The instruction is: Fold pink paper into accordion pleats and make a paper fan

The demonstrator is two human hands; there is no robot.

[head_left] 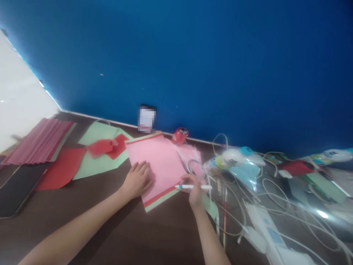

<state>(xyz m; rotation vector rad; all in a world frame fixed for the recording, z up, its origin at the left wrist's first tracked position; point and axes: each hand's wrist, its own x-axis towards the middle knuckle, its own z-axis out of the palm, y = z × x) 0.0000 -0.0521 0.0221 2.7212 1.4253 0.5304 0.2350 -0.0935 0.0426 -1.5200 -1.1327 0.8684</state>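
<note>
Left hand (140, 179) spread on pink paper (164, 159), left edge; right hand (195, 190) pinches pen (205, 187); tabletop (160, 235) below.

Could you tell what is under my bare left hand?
Your bare left hand rests on a large pink paper sheet with red and green edges. The paper directly beneath is covered and cannot be seen.

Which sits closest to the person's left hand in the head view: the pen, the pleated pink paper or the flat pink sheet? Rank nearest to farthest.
From the left hand:
1. Flat pink sheet: directly under it.
2. Pen: to its right, in the right hand.
3. Pleated pink paper: far left.
</note>
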